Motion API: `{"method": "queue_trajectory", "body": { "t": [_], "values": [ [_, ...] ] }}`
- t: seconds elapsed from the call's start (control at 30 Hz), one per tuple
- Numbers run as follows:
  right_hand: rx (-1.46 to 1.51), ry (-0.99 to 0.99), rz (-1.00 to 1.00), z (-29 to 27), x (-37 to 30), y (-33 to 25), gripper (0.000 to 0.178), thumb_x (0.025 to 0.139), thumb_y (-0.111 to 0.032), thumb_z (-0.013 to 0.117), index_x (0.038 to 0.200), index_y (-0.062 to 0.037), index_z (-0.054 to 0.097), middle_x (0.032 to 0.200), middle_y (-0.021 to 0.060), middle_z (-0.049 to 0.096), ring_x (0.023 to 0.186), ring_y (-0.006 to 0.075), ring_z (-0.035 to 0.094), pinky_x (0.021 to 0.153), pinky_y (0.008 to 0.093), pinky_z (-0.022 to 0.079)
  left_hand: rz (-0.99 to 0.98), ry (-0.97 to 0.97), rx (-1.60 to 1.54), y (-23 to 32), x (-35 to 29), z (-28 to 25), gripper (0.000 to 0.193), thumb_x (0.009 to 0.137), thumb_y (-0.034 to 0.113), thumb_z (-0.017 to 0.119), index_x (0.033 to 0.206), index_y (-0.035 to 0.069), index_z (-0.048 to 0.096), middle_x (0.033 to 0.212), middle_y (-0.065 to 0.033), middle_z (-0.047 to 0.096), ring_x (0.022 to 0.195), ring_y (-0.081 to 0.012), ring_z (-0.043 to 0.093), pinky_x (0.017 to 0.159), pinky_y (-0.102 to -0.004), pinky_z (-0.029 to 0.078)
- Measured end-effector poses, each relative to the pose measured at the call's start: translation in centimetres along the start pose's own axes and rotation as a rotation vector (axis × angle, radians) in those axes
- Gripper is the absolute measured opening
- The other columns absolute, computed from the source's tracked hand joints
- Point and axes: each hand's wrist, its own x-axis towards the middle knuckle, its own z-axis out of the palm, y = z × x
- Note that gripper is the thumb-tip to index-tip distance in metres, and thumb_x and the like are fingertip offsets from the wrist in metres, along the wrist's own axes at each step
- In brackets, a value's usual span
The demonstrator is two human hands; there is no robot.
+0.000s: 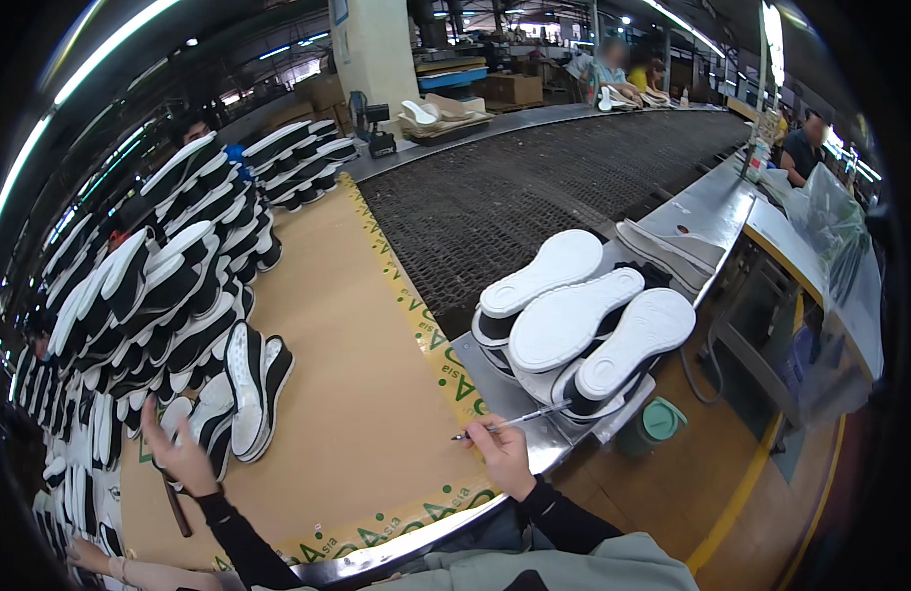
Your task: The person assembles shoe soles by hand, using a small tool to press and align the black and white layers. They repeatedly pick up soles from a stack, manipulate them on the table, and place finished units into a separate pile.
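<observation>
My right hand holds a slim pen between thumb and fingers over the front edge of the table, its tip toward the left. My left hand is raised with the fingers apart and nothing in it, near a pair of black and white shoe soles lying on the brown cardboard sheet. Behind that pair rises a tall pile of similar soles. To the right of the pen, a stack of white-bottomed soles lies on a metal ledge.
A dark mesh conveyor runs away to the far right. A dark stick lies on the cardboard. Another person's hand shows at the lower left. A green-lidded bucket stands on the floor. Several people sit farther off.
</observation>
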Motion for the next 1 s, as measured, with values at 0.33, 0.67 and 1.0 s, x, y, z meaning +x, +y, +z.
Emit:
{"method": "queue_trajectory", "body": {
  "t": [0.33, 0.67, 1.0],
  "values": [
    [0.003, 0.005, -0.005, -0.3, 0.7, 0.2, 0.019, 0.096, -0.015, 0.060, 0.097, 0.0036, 0.064, 0.081, 0.0043, 0.066, 0.073, 0.0082, 0.062, 0.068, 0.0219, 0.049, 0.440, -1.085, -0.500, 20.5, -9.6, 23.4, 0.066, 0.074, 0.011, 0.075, 0.133, 0.002, 0.047, 0.133, -0.0178, 0.053, 0.125, -0.0320, 0.051, 0.104, -0.0401, 0.039],
    [-0.077, -0.010, -0.036, -0.6, 0.9, 0.1, 0.021, 0.096, -0.017, 0.060, 0.094, 0.0031, 0.066, 0.075, 0.0037, 0.067, 0.069, 0.0067, 0.062, 0.064, 0.0208, 0.048, -0.300, -1.597, -0.832, 23.0, -11.8, 33.7, 0.086, 0.071, 0.017, 0.082, 0.143, 0.005, 0.037, 0.129, -0.0115, 0.055, 0.118, -0.0219, 0.054, 0.101, -0.0351, 0.044],
    [-0.083, -0.010, -0.048, -0.3, 0.9, 0.1, 0.021, 0.095, -0.017, 0.061, 0.094, 0.0035, 0.065, 0.076, 0.0038, 0.067, 0.070, 0.0081, 0.064, 0.064, 0.0216, 0.049, -0.220, -1.503, -0.915, 21.6, -13.8, 36.5, 0.062, 0.067, 0.008, 0.081, 0.123, -0.002, 0.057, 0.116, -0.0073, 0.066, 0.106, -0.0143, 0.060, 0.095, -0.0287, 0.045]
  ]
}}
